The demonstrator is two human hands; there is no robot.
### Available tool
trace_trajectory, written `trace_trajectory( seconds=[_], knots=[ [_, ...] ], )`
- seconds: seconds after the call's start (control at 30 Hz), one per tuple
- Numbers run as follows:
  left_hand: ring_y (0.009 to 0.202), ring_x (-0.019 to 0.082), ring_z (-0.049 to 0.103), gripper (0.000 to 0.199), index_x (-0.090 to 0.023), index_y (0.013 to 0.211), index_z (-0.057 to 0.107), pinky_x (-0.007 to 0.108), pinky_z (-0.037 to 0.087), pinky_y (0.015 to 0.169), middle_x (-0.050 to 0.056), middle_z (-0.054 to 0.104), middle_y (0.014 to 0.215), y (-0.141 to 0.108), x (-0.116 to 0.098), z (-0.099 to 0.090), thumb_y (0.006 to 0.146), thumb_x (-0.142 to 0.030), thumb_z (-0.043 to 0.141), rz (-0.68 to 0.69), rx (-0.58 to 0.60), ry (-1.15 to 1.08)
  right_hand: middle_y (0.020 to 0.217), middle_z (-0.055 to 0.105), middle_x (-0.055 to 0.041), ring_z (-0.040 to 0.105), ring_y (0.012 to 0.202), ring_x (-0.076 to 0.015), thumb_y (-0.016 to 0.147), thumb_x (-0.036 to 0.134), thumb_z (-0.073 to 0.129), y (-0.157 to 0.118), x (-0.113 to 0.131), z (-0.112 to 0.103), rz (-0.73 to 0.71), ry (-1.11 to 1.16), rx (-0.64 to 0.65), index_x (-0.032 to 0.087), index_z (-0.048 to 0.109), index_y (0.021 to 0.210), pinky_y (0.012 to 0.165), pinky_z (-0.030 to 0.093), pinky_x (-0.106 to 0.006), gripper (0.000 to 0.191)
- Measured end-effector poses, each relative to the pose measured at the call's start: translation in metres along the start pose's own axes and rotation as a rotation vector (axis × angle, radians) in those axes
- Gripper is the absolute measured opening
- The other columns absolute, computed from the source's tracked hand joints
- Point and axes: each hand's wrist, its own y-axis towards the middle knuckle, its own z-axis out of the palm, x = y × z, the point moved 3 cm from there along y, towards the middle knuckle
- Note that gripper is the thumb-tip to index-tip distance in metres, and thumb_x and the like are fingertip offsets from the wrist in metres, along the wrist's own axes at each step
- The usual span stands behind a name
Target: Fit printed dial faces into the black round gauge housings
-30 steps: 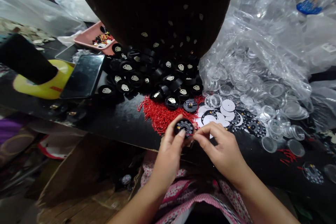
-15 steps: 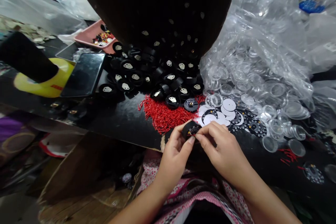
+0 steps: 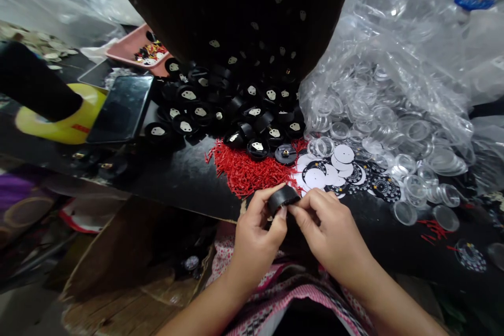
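Observation:
A round black gauge housing (image 3: 282, 198) is held over the table's front edge, its side wall facing me and its face tipped out of sight. My left hand (image 3: 255, 233) is closed around its left side, thumb below and fingers behind. The thumb and forefinger of my right hand (image 3: 333, 226) pinch at its right edge; anything small between them is hidden. Just beyond my hands lies a heap of thin red pointers (image 3: 255, 170). White discs (image 3: 344, 154) and printed black dials (image 3: 386, 189) overlap to its right. Many similar black housings (image 3: 200, 111) are piled behind the pointers.
Clear round covers (image 3: 405, 212) spill from a plastic bag (image 3: 394, 37) at the right. On the left stand a phone (image 3: 120, 110), a yellow tape roll (image 3: 51, 128) and a pink tray (image 3: 122, 47) of small parts. A cardboard box (image 3: 114, 294) sits below the table edge.
The black housing has turned in my hands: its printed dial face showed before, and now its side wall shows. Both hands stay close together at nearly the same place.

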Motion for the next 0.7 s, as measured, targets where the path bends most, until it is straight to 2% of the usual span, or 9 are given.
trace_trajectory(
  seconds=[0.07,0.13,0.23,0.3,0.4,0.47,0.53,0.6,0.7],
  knots=[
    [0.093,0.022,0.068,0.021,-0.026,0.101,0.071,0.032,0.051,0.089,0.001,0.074,0.103,0.002,0.003,0.000,0.081,-0.023,0.067,-0.060,0.060,-0.048,0.065,0.057,0.0023,0.049,0.062,-0.0140,0.090,0.018,0.058,0.001,-0.002,-0.001,0.021,0.010,0.032,0.020,0.052,0.068,0.064,0.037,-0.029,0.023],
    [0.104,0.024,0.067,0.024,-0.026,0.108,0.069,0.034,0.051,0.092,0.003,0.073,0.111,0.004,0.007,0.001,0.085,-0.028,0.065,-0.165,0.147,-0.181,0.066,0.057,0.0022,0.050,0.063,-0.0138,0.090,0.019,0.058,0.003,-0.003,-0.004,-0.012,0.046,0.041,0.020,0.054,0.069,0.064,0.038,-0.028,0.021],
    [0.119,0.026,0.062,0.036,-0.030,0.120,0.065,0.036,0.049,0.100,0.003,0.069,0.124,0.004,0.009,0.002,0.084,-0.031,0.067,-0.254,0.238,-0.324,0.077,0.062,-0.0013,0.055,0.072,-0.0156,0.092,0.019,0.054,0.006,-0.003,-0.008,-0.147,0.023,-0.009,0.019,0.062,0.086,0.069,0.041,-0.029,0.010],
    [0.124,0.026,0.059,0.039,-0.030,0.122,0.066,0.036,0.046,0.105,0.003,0.067,0.130,0.004,0.008,0.001,0.083,-0.031,0.068,-0.235,0.243,-0.290,0.082,0.064,-0.0038,0.055,0.076,-0.0172,0.093,0.016,0.052,0.008,-0.003,-0.007,-0.234,-0.088,-0.024,0.018,0.062,0.093,0.072,0.041,-0.031,0.010],
    [0.131,0.026,0.053,0.035,-0.031,0.121,0.069,0.035,0.039,0.112,0.002,0.063,0.137,0.002,0.007,0.001,0.085,-0.034,0.066,-0.181,0.204,-0.172,0.080,0.063,-0.0051,0.053,0.075,-0.0189,0.092,0.014,0.049,0.011,-0.004,-0.002,-0.337,-0.259,-0.022,0.016,0.061,0.087,0.072,0.039,-0.033,0.013],
    [0.132,0.027,0.052,0.035,-0.032,0.119,0.070,0.037,0.040,0.112,0.001,0.062,0.138,0.000,0.012,0.003,0.085,-0.039,0.066,-0.207,0.167,-0.190,0.075,0.061,-0.0046,0.052,0.071,-0.0188,0.091,0.012,0.048,0.013,-0.002,0.001,-0.375,-0.314,-0.037,0.016,0.060,0.081,0.070,0.038,-0.033,0.015],
    [0.128,0.029,0.056,0.037,-0.032,0.118,0.070,0.042,0.046,0.107,0.002,0.066,0.133,-0.004,0.021,0.007,0.084,-0.045,0.066,-0.304,0.126,-0.324,0.070,0.058,-0.0029,0.050,0.067,-0.0173,0.089,0.011,0.047,0.014,0.002,0.002,-0.350,-0.310,-0.064,0.017,0.058,0.077,0.069,0.037,-0.033,0.017],
    [0.126,0.030,0.058,0.038,-0.033,0.119,0.070,0.044,0.049,0.104,0.003,0.067,0.131,-0.006,0.028,0.011,0.084,-0.049,0.064,-0.361,0.104,-0.441,0.068,0.057,-0.0009,0.049,0.064,-0.0154,0.087,0.012,0.049,0.014,0.004,0.001,-0.241,-0.254,-0.069,0.018,0.057,0.075,0.067,0.037,-0.031,0.016],
    [0.133,0.026,0.051,0.039,-0.034,0.122,0.068,0.038,0.040,0.113,0.001,0.064,0.136,-0.003,0.028,0.010,0.084,-0.044,0.068,-0.277,0.130,-0.335,0.068,0.058,0.0017,0.051,0.062,-0.0135,0.086,0.014,0.055,0.017,-0.002,-0.005,-0.054,-0.092,0.059,0.020,0.057,0.076,0.062,0.038,-0.027,0.012]
  ],
)
